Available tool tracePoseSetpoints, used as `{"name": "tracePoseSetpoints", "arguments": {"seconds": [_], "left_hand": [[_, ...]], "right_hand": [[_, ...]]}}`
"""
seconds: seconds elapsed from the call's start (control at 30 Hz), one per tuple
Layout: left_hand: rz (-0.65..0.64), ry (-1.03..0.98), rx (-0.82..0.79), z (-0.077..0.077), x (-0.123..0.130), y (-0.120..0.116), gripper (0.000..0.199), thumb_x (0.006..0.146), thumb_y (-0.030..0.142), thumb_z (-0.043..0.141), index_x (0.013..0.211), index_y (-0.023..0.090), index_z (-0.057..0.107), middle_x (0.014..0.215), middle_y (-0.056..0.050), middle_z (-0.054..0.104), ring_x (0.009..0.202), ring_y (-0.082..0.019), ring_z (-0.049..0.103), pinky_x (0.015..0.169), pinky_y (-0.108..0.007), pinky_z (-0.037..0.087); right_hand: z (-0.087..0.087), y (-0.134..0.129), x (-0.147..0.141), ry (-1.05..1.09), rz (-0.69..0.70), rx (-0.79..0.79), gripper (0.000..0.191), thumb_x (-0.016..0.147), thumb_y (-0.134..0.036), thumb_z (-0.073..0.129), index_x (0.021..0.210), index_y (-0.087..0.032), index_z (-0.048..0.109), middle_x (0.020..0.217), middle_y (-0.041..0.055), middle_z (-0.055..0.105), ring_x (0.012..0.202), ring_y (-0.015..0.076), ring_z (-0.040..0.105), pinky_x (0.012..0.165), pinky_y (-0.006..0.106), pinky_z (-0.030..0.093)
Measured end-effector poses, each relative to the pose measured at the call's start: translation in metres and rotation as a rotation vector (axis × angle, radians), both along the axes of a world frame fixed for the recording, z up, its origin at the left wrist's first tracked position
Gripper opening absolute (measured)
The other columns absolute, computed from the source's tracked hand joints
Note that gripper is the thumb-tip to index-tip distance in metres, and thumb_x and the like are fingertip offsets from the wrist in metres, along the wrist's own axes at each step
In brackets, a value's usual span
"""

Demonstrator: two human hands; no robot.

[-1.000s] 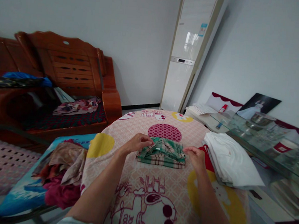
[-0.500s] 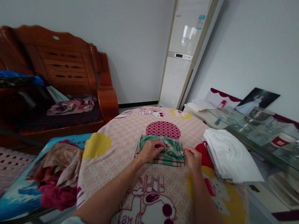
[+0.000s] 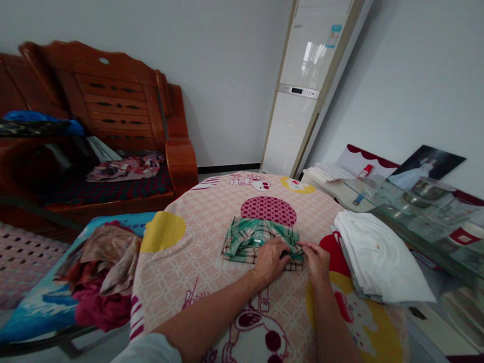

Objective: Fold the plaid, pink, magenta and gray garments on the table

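Observation:
A green, white and brown plaid shirt (image 3: 244, 240) lies folded into a flat rectangle on the round table, its collar and a small pale label facing up. My left hand (image 3: 272, 259) rests on the right half of the shirt, thumb and fingers curled together on its cloth. At the right edge, my right hand (image 3: 317, 260) pinches the fabric between thumb and fingertips. The cloth right under the left fingers is hidden.
A patterned tablecloth (image 3: 205, 229) covers the table. White folded clothes (image 3: 381, 255) lie at its right. Crumpled clothes (image 3: 107, 260) sit on a blue-covered seat at left. A glass shelf (image 3: 409, 221) stands right, a wooden sofa (image 3: 110, 100) at the back left.
My left hand has moved right across the shirt, closer to my right hand, uncovering the collar and label. My right hand stays at the right edge. The view has turned slightly left.

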State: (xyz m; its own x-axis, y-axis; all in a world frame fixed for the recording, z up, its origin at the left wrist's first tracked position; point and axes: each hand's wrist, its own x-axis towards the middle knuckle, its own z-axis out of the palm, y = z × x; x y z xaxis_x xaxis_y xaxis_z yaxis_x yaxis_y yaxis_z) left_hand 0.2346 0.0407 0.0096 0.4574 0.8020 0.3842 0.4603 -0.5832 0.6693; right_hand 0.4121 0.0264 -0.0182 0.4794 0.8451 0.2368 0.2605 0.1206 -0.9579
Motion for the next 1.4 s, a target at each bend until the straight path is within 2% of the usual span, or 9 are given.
{"name": "tracePoseSetpoints", "arguments": {"seconds": [0.2,0.4,0.57,0.73,0.97,1.1,1.2,1.3,1.4], "left_hand": [[0.009,-0.149,-0.143,0.007,0.003,0.004,0.008,0.078,0.013,0.059,0.076,0.017,0.065,0.078,-0.004,0.066,0.078,-0.018,0.06,0.074,-0.029,0.046],[-0.053,-0.464,-0.705,0.013,0.01,0.008,0.003,0.083,0.019,0.051,0.083,0.018,0.054,0.049,0.006,0.054,0.04,-0.011,0.052,0.043,-0.021,0.04],[-0.06,-0.649,-0.909,0.009,0.008,0.009,0.017,0.076,0.023,0.067,0.084,0.017,0.053,0.054,0.005,0.058,0.041,-0.01,0.056,0.042,-0.02,0.046],[-0.102,-0.628,-0.969,0.006,0.007,0.005,0.03,0.07,0.024,0.074,0.069,0.017,0.046,0.052,0.005,0.056,0.043,-0.011,0.059,0.043,-0.019,0.049],[-0.234,-0.75,-1.107,0.004,0.009,0.005,0.029,0.079,0.033,0.066,0.09,0.019,0.043,0.071,0.003,0.061,0.047,-0.013,0.065,0.042,-0.021,0.051],[-0.23,-0.741,-1.083,0.001,0.01,0.007,0.034,0.072,0.027,0.073,0.091,0.018,0.047,0.066,0.005,0.059,0.046,-0.012,0.063,0.044,-0.021,0.052],[-0.189,-0.67,-1.011,-0.002,0.014,0.005,0.029,0.069,0.023,0.075,0.081,0.016,0.049,0.06,0.005,0.057,0.045,-0.01,0.06,0.043,-0.02,0.05],[-0.168,-0.684,-0.988,-0.003,0.015,0.003,0.026,0.074,0.027,0.071,0.079,0.017,0.047,0.061,0.004,0.058,0.046,-0.011,0.062,0.043,-0.021,0.051],[-0.225,-0.736,-1.024,-0.002,0.014,0.003,0.031,0.077,0.035,0.068,0.088,0.019,0.045,0.069,0.004,0.062,0.047,-0.012,0.064,0.042,-0.021,0.051]], "right_hand": [[0.008,-0.002,-0.004,-0.017,0.0,0.01,0.024,0.068,-0.034,0.058,0.075,-0.02,0.076,0.076,0.0052,0.075,0.074,0.023,0.067,0.069,0.032,0.052],[0.014,-0.004,-0.007,0.044,-0.009,0.019,0.022,0.064,-0.032,0.059,0.072,-0.02,0.076,0.073,0.0043,0.075,0.072,0.0226,0.067,0.069,0.032,0.051],[0.014,-0.005,-0.008,0.034,-0.011,0.033,0.022,0.065,-0.031,0.06,0.073,-0.02,0.076,0.072,0.0038,0.075,0.071,0.0221,0.066,0.069,0.032,0.051],[0.012,-0.004,-0.006,-0.007,-0.011,0.031,0.023,0.067,-0.033,0.059,0.074,-0.02,0.076,0.074,0.0044,0.075,0.073,0.0225,0.067,0.07,0.032,0.051],[0.008,-0.003,-0.002,-0.035,0.021,0.025,0.024,0.068,-0.032,0.057,0.077,-0.021,0.076,0.076,0.0044,0.076,0.075,0.0225,0.068,0.071,0.033,0.052],[0.007,-0.003,-0.001,-0.054,0.038,0.019,0.025,0.069,-0.034,0.058,0.079,-0.021,0.077,0.08,0.0055,0.076,0.077,0.023,0.069,0.073,0.033,0.053],[0.008,-0.005,0.0,-0.073,0.042,0.008,0.025,0.068,-0.034,0.06,0.081,-0.02,0.076,0.082,0.006,0.076,0.077,0.0228,0.069,0.074,0.033,0.053],[0.01,-0.007,0.001,-0.192,-0.026,-0.001,0.023,0.07,-0.037,0.062,0.077,-0.019,0.074,0.078,0.0055,0.074,0.071,0.0212,0.067,0.069,0.03,0.051],[0.014,-0.01,0.0,-0.422,-0.111,-0.036,0.03,0.076,-0.043,0.058,0.061,-0.019,0.067,0.058,0.002,0.065,0.056,0.0163,0.056,0.056,0.026,0.041]]}}
